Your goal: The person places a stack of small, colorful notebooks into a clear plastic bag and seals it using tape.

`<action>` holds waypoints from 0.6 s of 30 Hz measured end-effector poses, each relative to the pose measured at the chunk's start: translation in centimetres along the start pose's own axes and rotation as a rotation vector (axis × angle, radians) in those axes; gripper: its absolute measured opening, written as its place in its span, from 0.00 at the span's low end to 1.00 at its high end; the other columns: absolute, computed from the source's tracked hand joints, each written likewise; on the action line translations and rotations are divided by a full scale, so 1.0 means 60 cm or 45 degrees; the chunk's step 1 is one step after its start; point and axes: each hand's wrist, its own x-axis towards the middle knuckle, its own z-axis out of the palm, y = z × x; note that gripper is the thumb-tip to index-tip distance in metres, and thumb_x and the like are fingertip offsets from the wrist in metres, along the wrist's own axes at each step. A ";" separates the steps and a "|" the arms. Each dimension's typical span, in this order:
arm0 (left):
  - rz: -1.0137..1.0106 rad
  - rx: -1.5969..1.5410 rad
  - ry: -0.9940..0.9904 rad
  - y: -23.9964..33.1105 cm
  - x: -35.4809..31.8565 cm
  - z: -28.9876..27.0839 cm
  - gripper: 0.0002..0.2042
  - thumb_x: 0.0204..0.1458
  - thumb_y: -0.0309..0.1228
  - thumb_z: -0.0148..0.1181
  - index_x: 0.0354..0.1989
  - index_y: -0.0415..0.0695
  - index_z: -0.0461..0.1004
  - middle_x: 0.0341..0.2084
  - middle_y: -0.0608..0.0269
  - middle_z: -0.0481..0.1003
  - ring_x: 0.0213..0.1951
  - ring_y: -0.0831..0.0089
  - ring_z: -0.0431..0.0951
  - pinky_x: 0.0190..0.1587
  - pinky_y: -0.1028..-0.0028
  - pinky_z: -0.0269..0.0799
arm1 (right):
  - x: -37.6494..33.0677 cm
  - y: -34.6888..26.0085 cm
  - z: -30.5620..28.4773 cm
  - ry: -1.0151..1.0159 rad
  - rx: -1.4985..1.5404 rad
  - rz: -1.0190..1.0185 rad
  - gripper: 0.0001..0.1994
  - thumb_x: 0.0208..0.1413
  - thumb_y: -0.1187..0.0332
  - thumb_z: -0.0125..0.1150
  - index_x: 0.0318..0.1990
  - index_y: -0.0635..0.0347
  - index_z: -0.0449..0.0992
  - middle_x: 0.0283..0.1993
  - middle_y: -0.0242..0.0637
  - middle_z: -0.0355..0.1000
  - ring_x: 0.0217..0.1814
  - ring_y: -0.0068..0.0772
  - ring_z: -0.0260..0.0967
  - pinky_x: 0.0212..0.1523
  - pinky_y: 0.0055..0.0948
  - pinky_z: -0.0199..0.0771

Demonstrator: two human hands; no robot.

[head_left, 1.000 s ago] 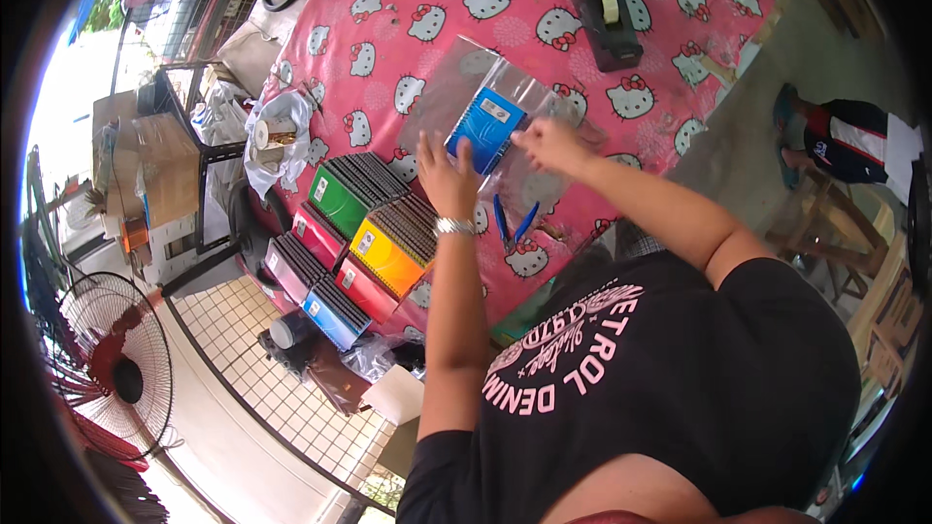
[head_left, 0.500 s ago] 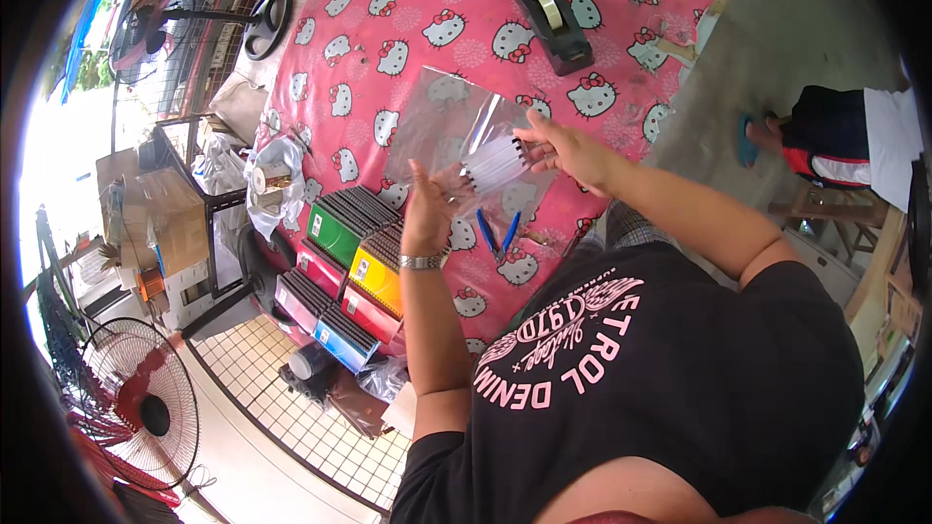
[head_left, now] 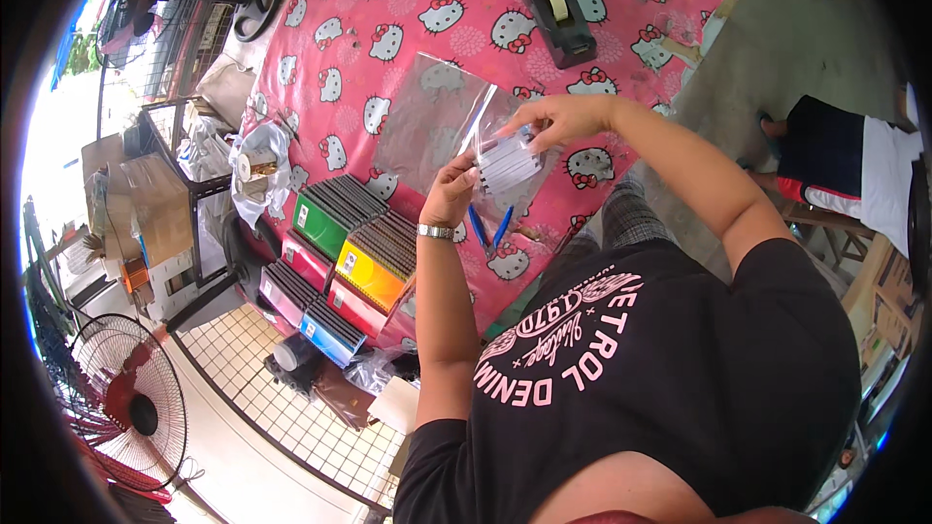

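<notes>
A small stack of white-paged spiral notebooks (head_left: pixel 510 167) with dark bindings is between my hands, above the pink table cover. My left hand (head_left: pixel 450 190) is closed on its left end, thumb and fingers along the edge. Bent over its upper side is my right hand (head_left: pixel 563 122), fingers closed at the top edge. Clear plastic bags (head_left: pixel 419 131) lie flat under and beyond the stack; whether the stack is partly inside one, I cannot tell. Just below the stack, blue-handled pliers (head_left: pixel 492 227) rest on the cover with their handles spread.
Left of my left forearm stand several rows of spiral notebooks with green (head_left: pixel 328 231), yellow (head_left: pixel 364 275) and blue (head_left: pixel 332 340) covers. A black tape dispenser (head_left: pixel 573 39) sits at the far side. Fans (head_left: pixel 144 414) stand at left; another person (head_left: pixel 825 150) is at right.
The stack has turned and tilted so its white side shows more. My right hand has shifted left over its top, and my left hand has moved right along with it.
</notes>
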 end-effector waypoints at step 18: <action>0.072 -0.103 0.162 -0.016 0.016 0.016 0.27 0.48 0.31 0.68 0.56 0.36 0.70 0.51 0.59 0.74 0.50 0.70 0.74 0.54 0.70 0.67 | 0.035 0.013 0.021 0.216 -0.241 0.057 0.25 0.44 0.57 0.70 0.50 0.57 0.77 0.50 0.42 0.72 0.53 0.38 0.70 0.53 0.32 0.69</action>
